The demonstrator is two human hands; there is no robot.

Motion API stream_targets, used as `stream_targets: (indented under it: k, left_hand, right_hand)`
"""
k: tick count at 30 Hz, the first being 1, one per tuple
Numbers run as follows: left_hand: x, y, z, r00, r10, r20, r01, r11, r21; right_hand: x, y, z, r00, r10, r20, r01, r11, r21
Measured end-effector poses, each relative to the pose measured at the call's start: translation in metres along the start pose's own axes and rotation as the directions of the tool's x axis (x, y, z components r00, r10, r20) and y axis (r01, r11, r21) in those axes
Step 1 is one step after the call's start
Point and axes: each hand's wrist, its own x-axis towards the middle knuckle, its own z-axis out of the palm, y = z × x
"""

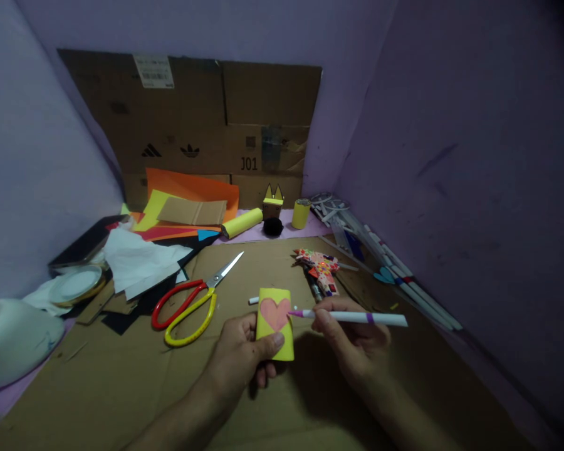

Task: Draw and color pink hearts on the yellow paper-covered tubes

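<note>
Left hand (239, 351) clasps the yellow paper tube (284, 349); right hand (352, 341) pinches a purple marker (348, 317), seemingly outlining the pink heart (275, 313); next stroke needs steadiness.

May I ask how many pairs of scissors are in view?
1: the red-and-yellow scissors lie on the cardboard, left of the yellow piece in the left hand. Others could be hidden under the papers.
</note>
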Motion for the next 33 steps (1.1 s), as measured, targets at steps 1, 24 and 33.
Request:
stream_targets:
  k: [1, 24, 33]
  left_hand:
    - [0.0000, 0.0001, 0.0000, 1.000, 0.001, 0.000, -0.001, 1.000, -0.006]
    - [-0.0002, -0.0026, -0.0012, 1.000, 0.004, 0.006, -0.004, 1.000, -0.019]
    - [0.0010, -0.0035, -0.0012, 1.000, 0.021, 0.018, -0.021, 1.000, -0.014]
  right_hand:
    - [0.0001, 0.0002, -0.0003, 1.000, -0.009, 0.018, 0.009, 1.000, -0.004]
    - [-0.0020, 0.0023, 0.0016, 0.999, 0.037, -0.031, -0.035, 0.998, 0.048]
    - [-0.0038, -0.0007, 0.0045, 0.998, 0.057, -0.037, -0.053, 0.993, 0.109]
